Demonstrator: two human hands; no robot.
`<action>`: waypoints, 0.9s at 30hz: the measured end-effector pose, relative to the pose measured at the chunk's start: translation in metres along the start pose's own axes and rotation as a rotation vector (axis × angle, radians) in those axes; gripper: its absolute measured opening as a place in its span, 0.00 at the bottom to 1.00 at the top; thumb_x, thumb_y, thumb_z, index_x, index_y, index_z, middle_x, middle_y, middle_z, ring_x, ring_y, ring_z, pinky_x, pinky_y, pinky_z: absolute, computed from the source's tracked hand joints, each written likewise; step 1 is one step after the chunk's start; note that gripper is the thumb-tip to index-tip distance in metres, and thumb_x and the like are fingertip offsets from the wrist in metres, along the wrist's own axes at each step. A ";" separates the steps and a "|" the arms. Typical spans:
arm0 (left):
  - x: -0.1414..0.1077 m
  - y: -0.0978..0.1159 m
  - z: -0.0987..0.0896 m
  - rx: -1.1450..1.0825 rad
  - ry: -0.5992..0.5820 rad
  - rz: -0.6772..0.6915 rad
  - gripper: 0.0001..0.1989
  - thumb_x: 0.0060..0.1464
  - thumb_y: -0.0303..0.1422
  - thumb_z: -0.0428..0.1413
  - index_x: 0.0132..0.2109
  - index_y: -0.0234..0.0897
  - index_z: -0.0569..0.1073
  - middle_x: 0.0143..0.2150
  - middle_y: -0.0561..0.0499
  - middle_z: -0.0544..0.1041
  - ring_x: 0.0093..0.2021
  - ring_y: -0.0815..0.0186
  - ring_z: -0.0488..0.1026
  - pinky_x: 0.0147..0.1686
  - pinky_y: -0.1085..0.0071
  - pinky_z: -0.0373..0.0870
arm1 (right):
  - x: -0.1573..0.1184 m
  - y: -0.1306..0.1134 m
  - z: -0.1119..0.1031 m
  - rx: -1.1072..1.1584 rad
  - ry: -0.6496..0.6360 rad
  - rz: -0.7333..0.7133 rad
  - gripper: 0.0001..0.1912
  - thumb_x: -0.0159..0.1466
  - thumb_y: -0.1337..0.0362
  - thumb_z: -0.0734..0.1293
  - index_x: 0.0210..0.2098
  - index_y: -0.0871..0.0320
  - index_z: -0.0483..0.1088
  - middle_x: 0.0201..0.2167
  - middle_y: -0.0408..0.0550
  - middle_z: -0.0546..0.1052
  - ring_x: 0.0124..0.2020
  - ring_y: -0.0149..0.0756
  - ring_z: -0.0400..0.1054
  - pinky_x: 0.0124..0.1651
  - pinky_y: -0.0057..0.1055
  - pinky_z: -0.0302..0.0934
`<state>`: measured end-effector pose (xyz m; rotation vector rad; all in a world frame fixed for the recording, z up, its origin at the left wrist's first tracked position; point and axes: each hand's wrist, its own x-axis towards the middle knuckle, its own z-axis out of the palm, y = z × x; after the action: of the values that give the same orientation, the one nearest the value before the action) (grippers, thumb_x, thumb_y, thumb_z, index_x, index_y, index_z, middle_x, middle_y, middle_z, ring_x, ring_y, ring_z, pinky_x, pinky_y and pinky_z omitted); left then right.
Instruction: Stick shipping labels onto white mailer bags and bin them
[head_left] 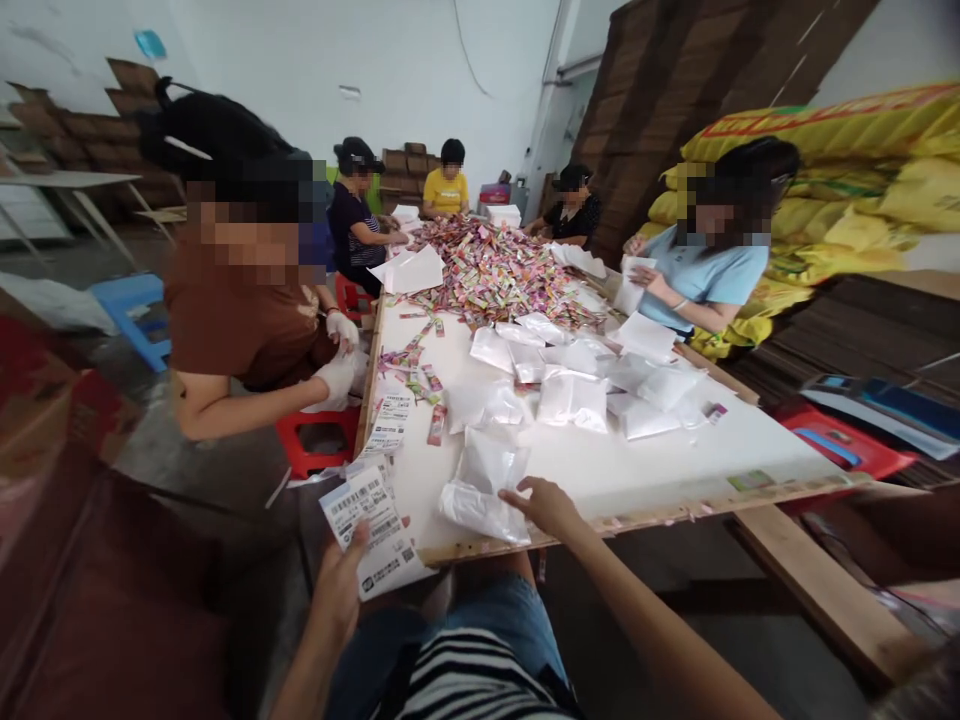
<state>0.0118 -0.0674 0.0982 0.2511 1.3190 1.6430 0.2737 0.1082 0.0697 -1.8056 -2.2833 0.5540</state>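
My left hand [339, 585] grips a sheaf of printed shipping labels [379, 535] with barcodes, beyond the table's near left corner. My right hand [551, 508] has its thumb and fingers at the right edge of a filled white plastic bag [480, 508], which lies at the front edge of the table. Just behind that bag, another white plastic bag [491, 460] touches it. More filled white bags [574, 398] lie in a loose group farther back. A small red sachet [437, 425] is to the left of them, near more labels [390, 418] at the table's left edge.
A big heap of colourful sachets [502, 270] covers the far part of the white table [675, 470]. Several people sit around it; one at the left wears white gloves [337, 375]. Red stools [319, 440] stand at the left. Yellow sacks [840, 220] are stacked at the right.
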 end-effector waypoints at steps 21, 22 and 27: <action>0.009 -0.009 0.012 0.124 -0.088 0.199 0.28 0.42 0.39 0.66 0.50 0.31 0.75 0.54 0.39 0.76 0.57 0.49 0.69 0.57 0.58 0.67 | 0.004 -0.056 0.025 -0.254 0.056 -0.141 0.44 0.57 0.36 0.63 0.64 0.55 0.55 0.54 0.65 0.67 0.55 0.56 0.62 0.54 0.47 0.54; 0.009 -0.007 0.012 0.133 -0.088 0.204 0.26 0.42 0.38 0.66 0.48 0.30 0.76 0.53 0.39 0.76 0.57 0.48 0.69 0.57 0.57 0.66 | 0.004 -0.056 0.027 -0.251 0.049 -0.104 0.45 0.57 0.36 0.61 0.64 0.57 0.55 0.51 0.65 0.69 0.53 0.56 0.64 0.53 0.46 0.55; 0.000 -0.010 0.014 0.249 -0.123 0.297 0.20 0.45 0.35 0.65 0.46 0.33 0.77 0.49 0.42 0.79 0.60 0.51 0.65 0.60 0.57 0.62 | -0.018 -0.077 0.013 -0.047 0.076 -0.170 0.35 0.61 0.44 0.65 0.58 0.61 0.61 0.47 0.63 0.71 0.49 0.51 0.67 0.51 0.44 0.58</action>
<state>0.0266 -0.0588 0.0955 0.7159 1.4426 1.6715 0.2041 0.0738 0.0900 -1.6019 -2.3871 0.3995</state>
